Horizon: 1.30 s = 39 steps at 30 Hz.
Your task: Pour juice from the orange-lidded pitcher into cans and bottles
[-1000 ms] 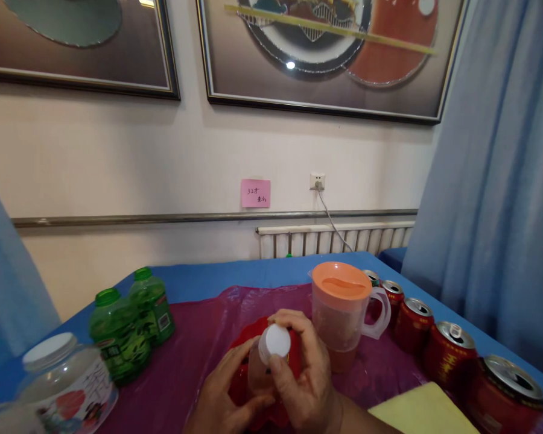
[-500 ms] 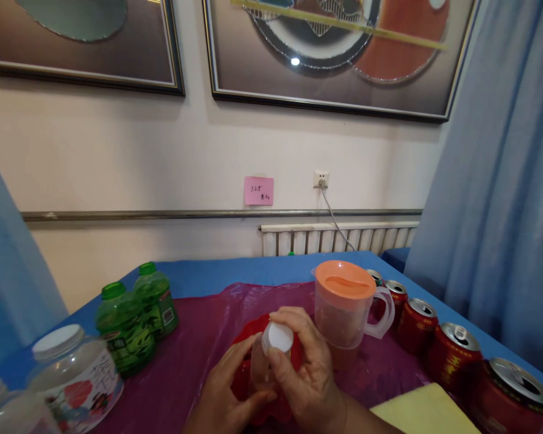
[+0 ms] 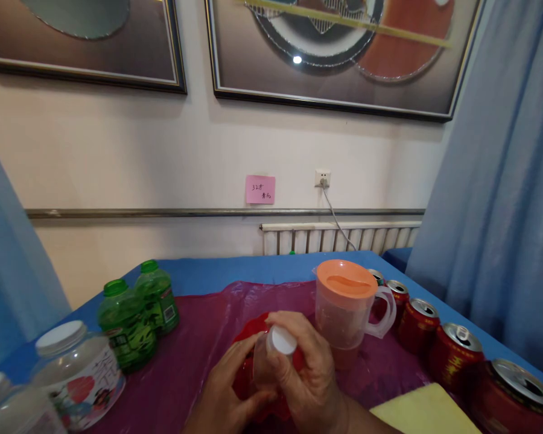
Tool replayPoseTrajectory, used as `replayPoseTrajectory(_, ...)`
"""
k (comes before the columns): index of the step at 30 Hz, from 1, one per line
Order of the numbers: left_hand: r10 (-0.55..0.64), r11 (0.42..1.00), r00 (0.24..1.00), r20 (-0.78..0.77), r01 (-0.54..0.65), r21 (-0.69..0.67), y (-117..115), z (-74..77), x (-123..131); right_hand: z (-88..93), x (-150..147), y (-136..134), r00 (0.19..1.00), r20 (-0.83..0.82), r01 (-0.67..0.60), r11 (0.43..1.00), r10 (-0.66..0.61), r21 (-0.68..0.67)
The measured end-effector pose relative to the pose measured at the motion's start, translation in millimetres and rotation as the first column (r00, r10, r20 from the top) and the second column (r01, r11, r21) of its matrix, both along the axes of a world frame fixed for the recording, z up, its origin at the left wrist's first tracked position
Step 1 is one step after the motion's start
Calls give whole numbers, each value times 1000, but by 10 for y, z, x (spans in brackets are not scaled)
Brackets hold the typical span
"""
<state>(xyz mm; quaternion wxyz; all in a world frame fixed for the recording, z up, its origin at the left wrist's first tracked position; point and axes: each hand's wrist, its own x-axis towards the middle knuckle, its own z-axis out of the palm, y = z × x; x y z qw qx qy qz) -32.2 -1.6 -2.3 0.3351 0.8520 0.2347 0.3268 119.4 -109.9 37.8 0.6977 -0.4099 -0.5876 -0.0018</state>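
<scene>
Purple sheet (image 3: pixel 187 337), jug (image 3: pixel 338 325) near bottle (image 3: pixel 262 366) in fingers (image 3: pixel 298 328), red cans (image 3: pixel 417 330)

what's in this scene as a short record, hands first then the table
left hand: holding a small bottle by its body
right hand: gripping at its white cap
behind hands: red dish, partly hidden
right side: pitcher with orange lid, cans, yellow pad
left side: two green bottles, white-lidded jars
cover: purple sheet over blue cloth

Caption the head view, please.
Left hand holds a small clear plastic bottle, right hand its round white cap, beside an orange-lidded translucent jug.
</scene>
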Motion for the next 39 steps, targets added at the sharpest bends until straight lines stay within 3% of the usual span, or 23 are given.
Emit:
replayPoseTrajectory(3,4,1000,1000,-2,-4,19,-1,-16,-8,18,38,-31,992,128,14,999,-18,29)
replayPoseTrajectory(8,11,999,1000,9,-12,39,20,-69,-20,-30,51,-83,979,186,84,996,-85,15)
replayPoseTrajectory(14,1,1000,1000,0,-1,18,40,-75,-13,-44,65,-1,990,138,16,999,-23,50)
replayPoseTrajectory(19,-20,1000,1000,-11,20,-7,29,-50,-10,-5,52,22,997,5,70,996,-71,62)
replayPoseTrajectory(25,8,999,1000,2,-8,-32,68,-86,-1,-33,51,-42,994,109,12,1000,-11,-2)
replayPoseTrajectory(32,27,999,1000,7,-27,-22,50,-93,-15,-80,24,23,996,-15,86,996,-86,14)
replayPoseTrajectory(36,16,999,1000,20,-15,-38,68,-85,-11,-90,22,-10,996,89,31,999,-27,-42)
replayPoseTrajectory(39,-1,997,1000,30,4,-82,67,-78,-8,-97,17,4,993,110,54,998,-50,-29)
